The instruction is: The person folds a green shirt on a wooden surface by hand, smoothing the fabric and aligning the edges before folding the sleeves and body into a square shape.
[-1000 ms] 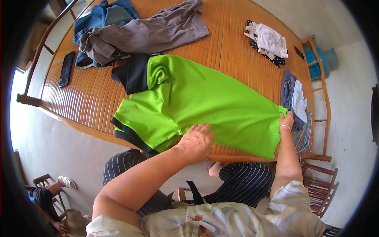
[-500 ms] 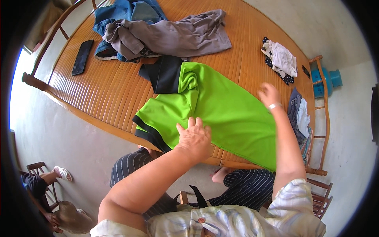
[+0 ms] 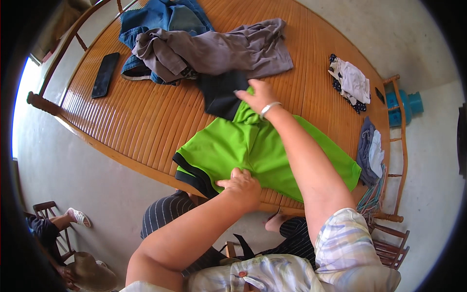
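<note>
A bright green garment (image 3: 272, 160) with black edging lies spread across the near part of the slatted bamboo surface. Its black section (image 3: 221, 95) is bunched at the far end. My right hand (image 3: 258, 100), a bracelet at its wrist, is closed on the cloth where green meets black and lifts a fold there. My left hand (image 3: 239, 187) rests on the garment near the front edge, thumb apart from the fingers, pressing the cloth down. Just beyond the black section lie grey-brown trousers (image 3: 214, 51) and blue denim (image 3: 175, 19).
A black phone (image 3: 105, 75) lies at the left. Along the right side are folded white and dotted clothes (image 3: 352, 82) and a grey and white pile (image 3: 369, 148). A wooden rail (image 3: 403, 146) and a blue gas cylinder (image 3: 401, 107) stand beyond. Another person sits at lower left.
My right hand has moved left and away from me, from the garment's right edge to the black section, and taken hold there. The garment's right end has shifted. My left hand stays on the cloth.
</note>
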The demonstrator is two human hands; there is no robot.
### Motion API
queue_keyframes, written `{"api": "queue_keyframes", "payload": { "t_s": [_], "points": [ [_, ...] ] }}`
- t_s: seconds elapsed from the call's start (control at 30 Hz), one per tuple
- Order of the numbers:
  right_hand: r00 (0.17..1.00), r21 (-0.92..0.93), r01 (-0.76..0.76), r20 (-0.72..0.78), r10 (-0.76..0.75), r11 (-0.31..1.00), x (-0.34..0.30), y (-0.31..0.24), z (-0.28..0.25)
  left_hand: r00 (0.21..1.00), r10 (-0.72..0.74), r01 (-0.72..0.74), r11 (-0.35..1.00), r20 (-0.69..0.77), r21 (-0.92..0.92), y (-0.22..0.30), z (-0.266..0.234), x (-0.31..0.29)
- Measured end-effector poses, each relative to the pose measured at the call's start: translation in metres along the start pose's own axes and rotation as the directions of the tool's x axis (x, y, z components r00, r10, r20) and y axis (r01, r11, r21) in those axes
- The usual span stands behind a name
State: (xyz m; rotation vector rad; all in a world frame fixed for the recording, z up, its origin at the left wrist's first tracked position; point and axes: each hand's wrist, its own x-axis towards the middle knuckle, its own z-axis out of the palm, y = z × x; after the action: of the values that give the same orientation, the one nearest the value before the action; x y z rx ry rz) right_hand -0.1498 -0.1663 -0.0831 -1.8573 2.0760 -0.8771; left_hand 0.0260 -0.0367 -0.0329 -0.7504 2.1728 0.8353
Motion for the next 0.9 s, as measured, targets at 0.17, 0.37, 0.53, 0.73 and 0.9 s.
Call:
{"api": "queue_keyframes", "payload": {
  "t_s": [0.17, 0.37, 0.53, 0.73, 0.9],
  "points": [
    [0.921, 0.144, -0.114, -0.356, 0.159, 0.983, -0.014, 0.054, -0.061, 1.000, -0.013, 0.013, 1.000, 0.000, -0.014, 0.002, -0.002, 0.000],
    [0.868, 0.111, -0.367, -0.318, 0.383, 0.924, -0.007, 0.104, -0.065, 1.000, 0.000, 0.000, 0.998, -0.014, -0.056, 0.001, -0.012, 0.002],
    [0.690, 0.203, -0.698, -0.065, 0.721, 0.686, 0.001, 0.081, -0.072, 0.995, 0.075, -0.081, 0.993, -0.065, -0.083, -0.023, -0.017, -0.001],
    [0.716, 0.533, -0.664, 0.252, 0.650, 0.524, 0.008, 0.092, -0.073, 0.685, -0.189, 0.024, 0.971, -0.703, -0.238, -0.073, -0.040, 0.000],
    [0.805, 0.427, -0.542, 0.014, 0.594, 0.724, 0.017, 0.114, -0.075, 0.647, -0.309, 0.134, 0.946, -0.697, -0.295, -0.083, -0.033, 0.010]
  ]
}}
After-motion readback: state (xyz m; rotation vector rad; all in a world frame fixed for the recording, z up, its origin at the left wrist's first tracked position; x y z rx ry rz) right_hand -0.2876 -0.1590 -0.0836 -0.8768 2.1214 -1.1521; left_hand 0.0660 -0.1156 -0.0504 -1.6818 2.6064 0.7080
